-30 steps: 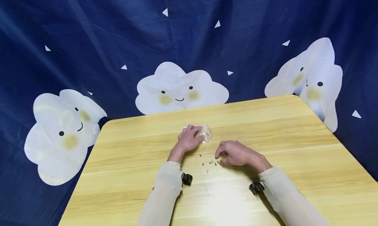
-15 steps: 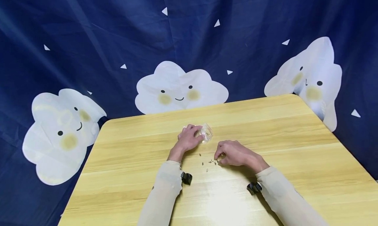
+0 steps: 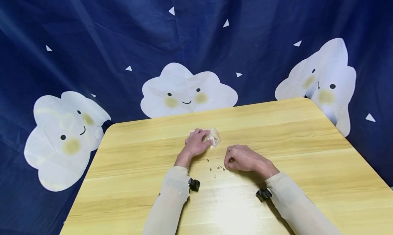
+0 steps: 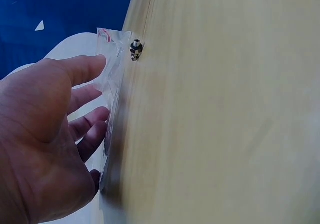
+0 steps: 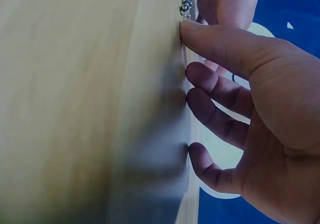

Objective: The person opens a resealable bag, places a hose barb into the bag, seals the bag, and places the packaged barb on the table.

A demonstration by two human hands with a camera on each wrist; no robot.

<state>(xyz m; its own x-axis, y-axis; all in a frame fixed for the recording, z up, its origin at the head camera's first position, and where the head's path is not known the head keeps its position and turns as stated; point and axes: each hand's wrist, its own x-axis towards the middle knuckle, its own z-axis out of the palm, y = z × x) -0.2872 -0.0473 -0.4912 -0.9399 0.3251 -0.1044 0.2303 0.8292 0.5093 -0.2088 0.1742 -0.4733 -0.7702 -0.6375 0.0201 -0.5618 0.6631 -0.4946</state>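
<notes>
My left hand (image 3: 196,142) rests at the left of a clear plastic bag (image 3: 215,138) near the middle of the table. A few small metal pieces show inside the bag. In the left wrist view, thumb and spread, bent fingers touch the bag (image 4: 114,58). My right hand (image 3: 243,158) is low over the table, thumb and index fingertips together at the right of several loose metal pieces (image 3: 220,166). They pinch one small metal piece, mostly hidden by the fingers. In the right wrist view, other metal pieces (image 5: 186,4) show just beyond the thumb tip.
The light wooden table (image 3: 138,187) has rounded far corners. A dark blue curtain (image 3: 196,30) with white smiling clouds hangs behind it. More metal pieces (image 3: 215,176) lie nearer the front of the table, and a small black device (image 3: 194,184) sits at the left wrist.
My right thumb and index finger have closed together, and the rightmost metal piece beside them no longer shows on the table. My left hand and the bag have stayed in place.
</notes>
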